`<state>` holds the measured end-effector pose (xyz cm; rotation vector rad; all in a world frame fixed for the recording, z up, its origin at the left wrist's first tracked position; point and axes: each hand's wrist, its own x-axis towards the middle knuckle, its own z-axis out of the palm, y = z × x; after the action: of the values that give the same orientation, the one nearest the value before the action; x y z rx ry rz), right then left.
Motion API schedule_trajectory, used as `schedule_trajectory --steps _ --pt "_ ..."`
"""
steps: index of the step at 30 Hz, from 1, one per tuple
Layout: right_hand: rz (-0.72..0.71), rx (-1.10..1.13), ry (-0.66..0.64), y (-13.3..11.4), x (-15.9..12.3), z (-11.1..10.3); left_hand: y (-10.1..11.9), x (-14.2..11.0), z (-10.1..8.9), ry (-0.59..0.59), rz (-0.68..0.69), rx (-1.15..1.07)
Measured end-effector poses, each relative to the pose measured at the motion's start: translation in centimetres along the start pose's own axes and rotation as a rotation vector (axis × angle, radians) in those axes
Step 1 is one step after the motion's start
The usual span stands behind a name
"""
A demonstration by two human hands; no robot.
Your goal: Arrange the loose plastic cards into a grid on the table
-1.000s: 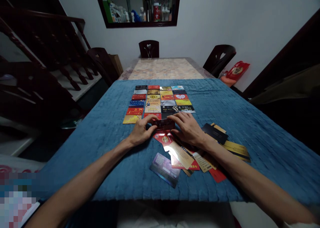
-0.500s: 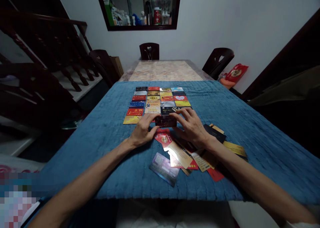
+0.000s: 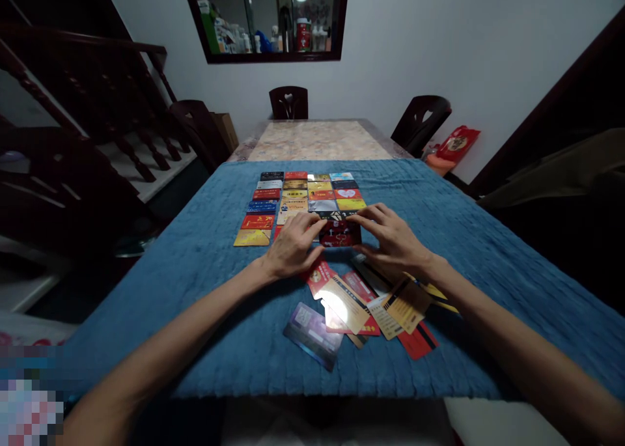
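Observation:
Between my two hands a dark red card [image 3: 340, 234] is held by its short edges, tilted up at the near end of a grid of cards. My left hand [image 3: 294, 245] pinches its left side. On its right side are the closed fingertips of my right hand [image 3: 393, 239]. Beyond them, several cards lie in neat columns, among them a white card with a pink heart [image 3: 347, 194], a blue card [image 3: 262, 206] and a yellow card [image 3: 252, 237]. Nearer me is a loose, overlapping pile with a tan card [image 3: 346, 303], a red card [image 3: 418, 342] and a purple card [image 3: 314, 335]. My right hand and forearm hide part of that pile.
A quilted blue cloth [image 3: 195, 303] covers the near part of the table, with the marbled tabletop [image 3: 317, 140] showing beyond. Dark wooden chairs [image 3: 288, 102] stand around it. A red bag [image 3: 458, 144] sits by the wall at right; a stair railing [image 3: 97, 107] runs along the left.
Both hands have moved slightly right with the dark red card, which now tilts so its printed face shows more. The camera view has shifted a little.

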<state>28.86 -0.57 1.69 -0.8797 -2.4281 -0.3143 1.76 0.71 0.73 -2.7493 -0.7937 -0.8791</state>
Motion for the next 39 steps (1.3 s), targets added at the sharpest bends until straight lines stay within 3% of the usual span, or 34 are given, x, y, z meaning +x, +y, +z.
schedule_trajectory --steps 17,25,39 --pt "0.277 0.203 -0.092 5.3 -4.0 0.8 0.5 5.4 4.7 -0.234 -0.129 -0.094" --pt "0.357 0.213 -0.154 6.2 -5.0 1.4 0.6 6.4 5.9 -0.324 -0.146 -0.085" --pt "0.375 0.24 -0.182 6.5 -4.8 1.9 0.6 6.6 6.5 -0.352 -0.179 -0.064"
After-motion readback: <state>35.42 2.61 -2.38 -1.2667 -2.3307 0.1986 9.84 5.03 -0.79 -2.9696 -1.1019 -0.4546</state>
